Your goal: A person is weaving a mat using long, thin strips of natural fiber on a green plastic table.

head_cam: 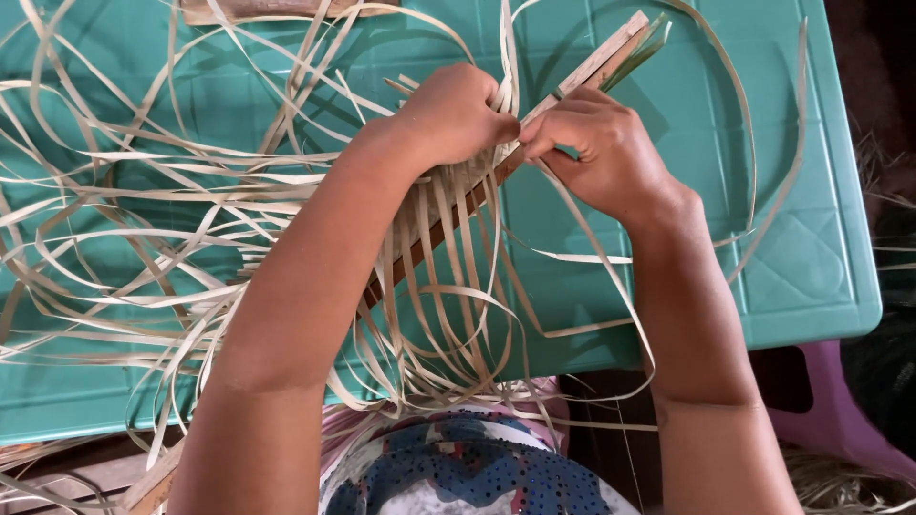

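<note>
over 1 teal table (792, 277), 2 hands, left hand (456, 114) and right hand (601, 143), pinch pale strips (143, 195) against 1 wooden slat (601, 62).

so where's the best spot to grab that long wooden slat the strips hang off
Probably its bare far end, up and to the right of both hands. The wooden slat runs diagonally across the teal table, and only that upper stretch is free of pale strips. Come from the right side, pinching across its narrow width; the left hand and right hand already crowd the middle.
</note>
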